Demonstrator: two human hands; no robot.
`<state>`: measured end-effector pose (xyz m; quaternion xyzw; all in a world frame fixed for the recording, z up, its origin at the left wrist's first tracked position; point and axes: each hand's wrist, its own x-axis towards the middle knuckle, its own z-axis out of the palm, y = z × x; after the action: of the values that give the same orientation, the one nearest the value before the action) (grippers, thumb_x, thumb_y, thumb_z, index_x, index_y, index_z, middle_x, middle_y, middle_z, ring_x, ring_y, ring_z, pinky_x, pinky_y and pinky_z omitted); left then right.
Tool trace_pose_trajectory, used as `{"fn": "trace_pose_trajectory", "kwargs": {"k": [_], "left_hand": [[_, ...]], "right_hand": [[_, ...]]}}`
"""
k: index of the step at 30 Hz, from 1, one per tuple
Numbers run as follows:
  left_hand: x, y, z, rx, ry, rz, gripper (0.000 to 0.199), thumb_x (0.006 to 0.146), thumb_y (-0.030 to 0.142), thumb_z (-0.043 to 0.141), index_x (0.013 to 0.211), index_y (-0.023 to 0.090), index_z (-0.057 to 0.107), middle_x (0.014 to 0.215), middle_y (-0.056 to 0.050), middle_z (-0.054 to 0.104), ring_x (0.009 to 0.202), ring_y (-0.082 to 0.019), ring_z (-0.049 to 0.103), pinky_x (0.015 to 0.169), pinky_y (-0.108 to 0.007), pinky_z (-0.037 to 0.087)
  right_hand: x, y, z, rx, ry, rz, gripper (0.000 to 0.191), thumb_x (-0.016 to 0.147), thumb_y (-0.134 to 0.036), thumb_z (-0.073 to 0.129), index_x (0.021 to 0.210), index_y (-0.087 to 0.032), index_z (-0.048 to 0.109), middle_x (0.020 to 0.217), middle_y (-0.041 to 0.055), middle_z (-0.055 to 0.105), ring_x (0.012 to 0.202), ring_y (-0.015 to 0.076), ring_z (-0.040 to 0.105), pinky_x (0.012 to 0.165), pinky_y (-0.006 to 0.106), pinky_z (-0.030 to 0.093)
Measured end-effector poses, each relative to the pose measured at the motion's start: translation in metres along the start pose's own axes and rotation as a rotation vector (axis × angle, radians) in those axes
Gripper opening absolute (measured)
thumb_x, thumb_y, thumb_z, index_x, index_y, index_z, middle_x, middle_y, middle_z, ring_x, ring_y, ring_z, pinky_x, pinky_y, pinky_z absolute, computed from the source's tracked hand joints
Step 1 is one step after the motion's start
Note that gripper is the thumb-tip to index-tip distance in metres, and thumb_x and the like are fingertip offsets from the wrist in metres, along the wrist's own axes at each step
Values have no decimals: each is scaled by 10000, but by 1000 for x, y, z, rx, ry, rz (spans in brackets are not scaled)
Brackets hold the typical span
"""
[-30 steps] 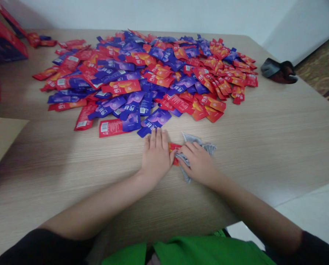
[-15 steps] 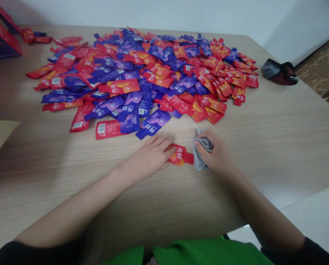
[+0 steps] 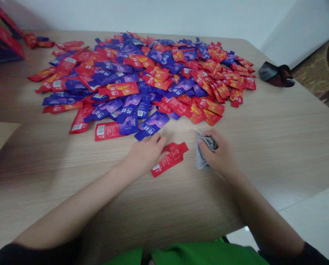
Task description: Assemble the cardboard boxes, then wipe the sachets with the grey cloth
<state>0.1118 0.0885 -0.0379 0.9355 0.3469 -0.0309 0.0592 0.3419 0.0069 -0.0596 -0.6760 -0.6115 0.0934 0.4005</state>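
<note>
A flat red sachet (image 3: 171, 158) lies in front of me, its back with fine white print and a barcode facing up. My left hand (image 3: 147, 151) is at its left edge, fingers curled and thumb against the sachet. To the right, my right hand (image 3: 221, 152) is closed around a bunched grey cloth (image 3: 201, 158), which rests on the table apart from the sachet. Just beyond my left hand, a purple sachet (image 3: 153, 123) lies at the near edge of a large heap of red and purple sachets (image 3: 142, 77).
A black and dark red object (image 3: 276, 73) sits by the table's right edge. At the far left stand a red and purple box (image 3: 6, 46) and a few loose sachets (image 3: 33, 40). A tan flat piece (image 3: 0, 138) juts in from the left.
The red sachet has been turned over from its orange-patterned front to its printed back, and lies more tilted. The grey cloth in my right hand is now farther from it.
</note>
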Motion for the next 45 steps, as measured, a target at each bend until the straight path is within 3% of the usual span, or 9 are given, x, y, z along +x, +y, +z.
{"fn": "trace_pose_trajectory", "kwargs": {"k": [6,10,16,20,24,31,35,40,45], "left_hand": [[-4,4,2,-45,-113,182,380,950,376,529,1307,249,559,1172,-100,610,918,-224,669,765,-340,544],[-4,10,10,-34,-135,82,405,983,390,456,1360,268,536,1081,-102,671,837,-239,701,685,-348,552],[-20,38,-20,116,-281,-268,344,913,48,382,975,100,717,795,-154,720,756,-303,721,622,-389,543],[-22,21,-33,85,-183,-66,261,912,150,498,1073,157,704,1121,-154,694,1038,-307,658,803,-419,538],[-17,2,-8,-9,-234,219,698,816,360,723,1448,256,446,1561,-78,390,1405,-326,359,1103,-463,368],[-19,47,29,91,20,-165,828,900,596,512,1487,34,351,1495,-203,445,1333,-344,433,1057,-464,413],[-33,56,27,150,18,-212,978,861,702,468,1494,-24,300,1498,-270,412,1387,-413,358,1111,-572,324],[-45,54,33,183,-55,-235,845,905,594,495,1486,-1,342,1547,-245,349,1388,-423,360,1085,-553,366],[-44,57,40,150,-34,-260,809,939,579,424,1501,8,309,1586,-231,252,1429,-416,307,1088,-545,366]], "right_hand": [[-2,-10,23,-110,-202,-246,117,916,-270,543,989,-219,620,979,73,628,948,244,574,859,388,457],[-2,-6,31,-273,-359,-274,195,941,-281,521,1059,-202,656,1016,92,633,966,261,559,888,419,453],[6,10,14,-177,-82,-157,150,900,-273,563,993,-190,646,964,87,626,947,252,586,864,394,472],[1,4,13,-65,-127,-164,109,882,-267,582,956,-210,638,931,61,631,919,226,609,825,356,482],[-1,3,17,-62,-115,-120,108,871,-262,589,944,-204,643,926,61,642,916,228,617,825,360,482],[7,8,5,-61,-26,-54,115,869,-291,591,904,-199,651,878,49,639,823,207,616,765,348,477],[8,12,2,-47,-5,-19,116,859,-292,598,910,-203,653,887,48,646,844,212,624,775,355,478],[9,17,8,-37,2,-29,104,862,-281,596,912,-202,640,882,45,630,831,207,608,765,355,468],[9,-16,21,38,127,-103,107,922,-288,526,974,-219,589,912,47,602,882,209,578,801,367,456]]}}
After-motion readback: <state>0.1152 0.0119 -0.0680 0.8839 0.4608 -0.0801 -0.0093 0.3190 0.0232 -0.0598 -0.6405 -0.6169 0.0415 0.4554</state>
